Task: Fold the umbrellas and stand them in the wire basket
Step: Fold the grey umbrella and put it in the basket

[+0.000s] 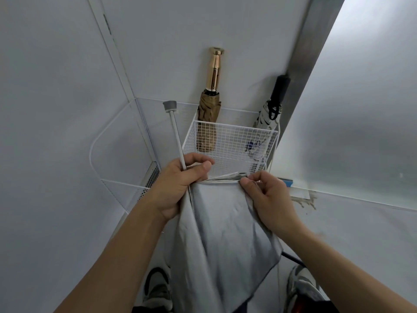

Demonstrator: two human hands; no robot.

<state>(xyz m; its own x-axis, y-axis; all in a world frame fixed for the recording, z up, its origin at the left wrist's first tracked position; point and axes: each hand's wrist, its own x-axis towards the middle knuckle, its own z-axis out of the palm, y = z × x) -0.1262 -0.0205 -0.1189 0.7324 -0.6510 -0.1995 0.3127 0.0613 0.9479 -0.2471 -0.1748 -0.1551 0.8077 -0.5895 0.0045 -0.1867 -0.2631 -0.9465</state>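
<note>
1. Umbrella in grey sits lower centre of the frame. It is only part folded, and the canopy hangs loose and creased down between your forearms.
2. Its pale shaft runs up and slightly left from your hands, left of centre, and ends in a grey cap.
3. Your left hand is clenched round the bottom of the shaft and the bunched cloth there, with the thumb lying across the top.
4. Your right hand, right of centre, pinches the canopy's top edge between thumb and forefinger. The other fingers are curled in.
5. The white wire basket is at centre frame, just behind both hands and set against the wall.
6. The grey umbrella is outside the basket, in front of its near side.
7. A folded tan umbrella stands upright in the basket's back-left corner. Its gold handle points up against the wall.
8. A folded white umbrella with a dark print stands in the back-right corner. Its black handle is at upper right of centre, with a strap loop hanging below it.
9. A bigger white wire frame curves along the left of the frame.
10. Blue tape is stuck on the surface just right of your right hand.
11. Your shoes show at the bottom edge, one on each side of the hanging cloth.
</note>
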